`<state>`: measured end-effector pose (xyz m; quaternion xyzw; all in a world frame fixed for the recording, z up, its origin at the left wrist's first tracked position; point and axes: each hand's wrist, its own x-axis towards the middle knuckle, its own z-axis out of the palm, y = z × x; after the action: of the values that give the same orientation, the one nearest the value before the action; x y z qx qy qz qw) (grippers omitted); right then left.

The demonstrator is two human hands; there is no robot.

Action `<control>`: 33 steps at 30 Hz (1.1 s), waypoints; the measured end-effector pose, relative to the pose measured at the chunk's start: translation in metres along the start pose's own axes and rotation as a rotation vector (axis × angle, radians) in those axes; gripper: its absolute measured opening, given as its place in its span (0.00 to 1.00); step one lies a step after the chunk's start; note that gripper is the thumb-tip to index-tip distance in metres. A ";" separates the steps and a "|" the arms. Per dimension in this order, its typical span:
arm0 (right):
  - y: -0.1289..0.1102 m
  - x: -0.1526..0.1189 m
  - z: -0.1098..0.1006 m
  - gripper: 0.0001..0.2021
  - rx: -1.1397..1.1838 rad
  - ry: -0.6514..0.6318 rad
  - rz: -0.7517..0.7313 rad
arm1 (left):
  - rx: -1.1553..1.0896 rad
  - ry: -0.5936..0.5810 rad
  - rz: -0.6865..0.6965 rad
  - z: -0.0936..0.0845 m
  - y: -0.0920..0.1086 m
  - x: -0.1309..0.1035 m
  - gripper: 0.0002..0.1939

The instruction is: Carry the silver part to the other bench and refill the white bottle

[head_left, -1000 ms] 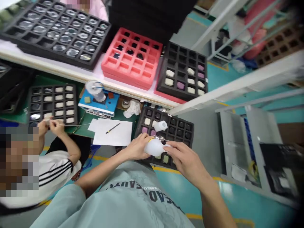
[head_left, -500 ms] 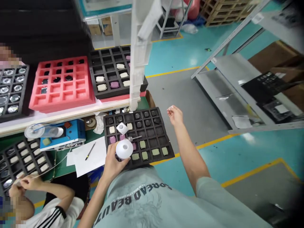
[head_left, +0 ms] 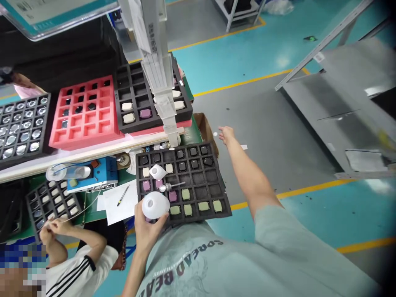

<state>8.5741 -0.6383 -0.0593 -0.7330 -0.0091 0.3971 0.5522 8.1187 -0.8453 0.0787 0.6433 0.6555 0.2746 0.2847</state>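
Note:
My left hand (head_left: 147, 233) is wrapped round a rounded white bottle (head_left: 156, 205) with a small opening facing up. It holds the bottle over the near left corner of a black compartment tray (head_left: 198, 178). A second, angular white bottle (head_left: 157, 171) and a metal piece with a thin stem (head_left: 167, 187) rest on this tray. Black, cream, purple and green pieces sit in its cells. Stretched out beyond the tray, my right hand (head_left: 227, 134) has its fingers apart. A small white round bit (head_left: 215, 134) is in the air just off the fingertips, beside a cardboard box (head_left: 202, 123).
A co-worker's hands (head_left: 55, 229) work at another tray (head_left: 76, 196) on the left. A blue device (head_left: 107, 171) and paper with a pen (head_left: 123, 196) lie between us. Behind a white post (head_left: 162, 82) stand red (head_left: 86, 138) and black trays. A metal rack (head_left: 309, 123) is at right.
My right hand has opened from a pinch and let go of the small white bit. My left hand still holds the bottle. The view has shifted, showing more of the cardboard box.

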 end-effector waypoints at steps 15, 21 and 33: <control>0.129 -0.337 -0.038 0.53 -0.371 -0.707 -0.495 | -0.351 -0.359 0.231 0.049 0.020 0.025 0.40; 0.127 -0.328 -0.037 0.47 -0.461 -0.472 -0.554 | -0.334 -0.161 0.210 0.047 -0.035 0.053 0.37; 0.099 -0.323 -0.039 0.44 -0.768 -0.278 -0.904 | -0.287 -0.004 0.255 0.068 -0.063 0.105 0.21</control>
<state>8.3338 -0.8544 0.0480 -0.7446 -0.5339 0.1836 0.3560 8.1239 -0.7425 -0.0159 0.6744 0.5225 0.3978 0.3375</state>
